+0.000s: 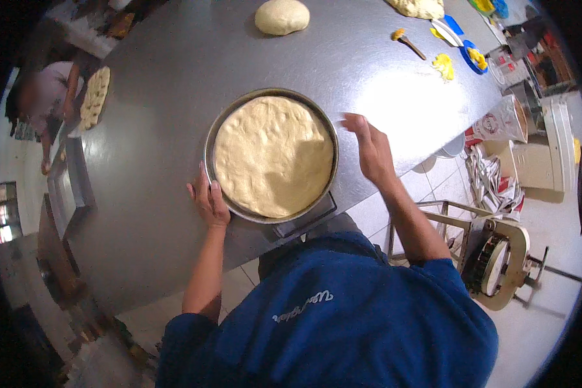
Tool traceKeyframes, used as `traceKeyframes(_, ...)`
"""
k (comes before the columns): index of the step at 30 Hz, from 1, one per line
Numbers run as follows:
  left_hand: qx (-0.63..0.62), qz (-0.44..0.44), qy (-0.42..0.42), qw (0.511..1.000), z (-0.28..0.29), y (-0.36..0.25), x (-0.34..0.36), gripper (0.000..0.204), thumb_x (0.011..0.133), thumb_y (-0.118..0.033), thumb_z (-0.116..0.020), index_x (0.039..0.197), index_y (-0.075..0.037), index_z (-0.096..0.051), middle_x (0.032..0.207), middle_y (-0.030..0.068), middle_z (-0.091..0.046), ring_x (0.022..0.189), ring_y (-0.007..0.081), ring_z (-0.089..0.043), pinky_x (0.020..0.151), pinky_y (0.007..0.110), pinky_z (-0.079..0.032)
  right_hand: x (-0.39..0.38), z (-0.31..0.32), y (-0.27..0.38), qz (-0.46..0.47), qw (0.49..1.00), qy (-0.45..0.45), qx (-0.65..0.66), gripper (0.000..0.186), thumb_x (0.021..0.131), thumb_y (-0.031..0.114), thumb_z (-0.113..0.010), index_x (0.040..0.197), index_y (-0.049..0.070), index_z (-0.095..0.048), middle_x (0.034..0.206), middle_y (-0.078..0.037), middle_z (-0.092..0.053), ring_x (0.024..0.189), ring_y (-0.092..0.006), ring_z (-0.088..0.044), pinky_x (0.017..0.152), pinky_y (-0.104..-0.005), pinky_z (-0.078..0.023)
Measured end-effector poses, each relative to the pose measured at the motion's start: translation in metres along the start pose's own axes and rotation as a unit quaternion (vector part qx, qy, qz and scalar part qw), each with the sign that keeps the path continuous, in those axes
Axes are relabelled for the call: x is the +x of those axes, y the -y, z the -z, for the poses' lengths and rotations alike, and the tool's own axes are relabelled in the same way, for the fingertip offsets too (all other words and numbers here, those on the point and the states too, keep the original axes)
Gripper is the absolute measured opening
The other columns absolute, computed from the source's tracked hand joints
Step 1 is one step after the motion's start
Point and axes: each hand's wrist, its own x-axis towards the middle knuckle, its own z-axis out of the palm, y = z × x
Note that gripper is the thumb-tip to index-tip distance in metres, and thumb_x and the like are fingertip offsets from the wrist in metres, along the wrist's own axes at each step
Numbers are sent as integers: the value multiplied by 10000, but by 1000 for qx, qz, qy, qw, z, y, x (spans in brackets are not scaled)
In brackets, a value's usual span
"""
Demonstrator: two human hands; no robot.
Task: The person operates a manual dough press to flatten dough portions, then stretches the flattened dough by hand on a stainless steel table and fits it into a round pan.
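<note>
A flat round of pale dough (265, 155) fills most of a round metal baking pan (335, 139), its surface dimpled. The pan stands near the table's front edge. My left hand (212, 202) grips its lower left rim. To the right of the pan, my right hand (372, 150) hovers apart from it, fingers stretched toward the rim and holding nothing. A shadow falls across the right part of the dough.
On the metal table (168, 129) lie a dough ball (282, 17), a larger dough piece (419, 6), a brush (410, 44), a yellow smear (443, 66) and a blue dish (474, 57). A dimpled dough strip (95, 98) and metal tray (68, 181) are left, near another person (52, 94).
</note>
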Motion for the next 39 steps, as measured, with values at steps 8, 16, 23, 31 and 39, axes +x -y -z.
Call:
traceKeyframes(8,186,-73,107,974,-4,87,85,735,1060,-576,-352,1605,-87,-411,1716,136,-281,1533,384,-320,1283,568,-126,-52,-101,-43,-236,967,65,-65,540,917,360,-596,1192,-101,-649,1135,-339,-700,1018,-484,-702,873,-530,-553)
traceKeyframes(16,248,-105,169,948,18,158,182,693,1082,-627,-316,1649,-230,-343,1733,113,-236,1569,379,-260,1293,562,-118,-164,-168,-56,-279,912,-240,183,344,797,274,-676,893,-51,-729,815,-184,-716,714,-274,-697,664,-447,-544)
traceKeyframes(23,280,-108,158,940,31,227,257,689,1079,-599,-396,1664,-247,-298,1738,103,-221,1556,401,-282,1268,591,-185,-309,-194,12,-395,698,-436,407,108,737,101,-628,806,24,-661,620,-29,-553,479,-152,-480,432,-320,-335)
traceKeyframes(31,238,-66,364,898,31,41,223,907,921,-656,-669,1649,-232,-333,1714,275,-141,1530,483,-289,1198,689,-265,-337,-102,-80,-346,485,-682,425,141,696,162,-663,793,147,-562,715,-15,-481,574,-185,-437,498,-374,-387)
traceKeyframes(39,285,-243,302,877,-117,-79,148,1277,743,-560,-844,1693,-177,-81,1731,258,-66,1572,448,-190,1237,699,-127,-359,24,-105,-274,416,-725,475,154,738,181,-630,825,146,-507,689,-26,-480,484,-193,-409,416,-325,-326)
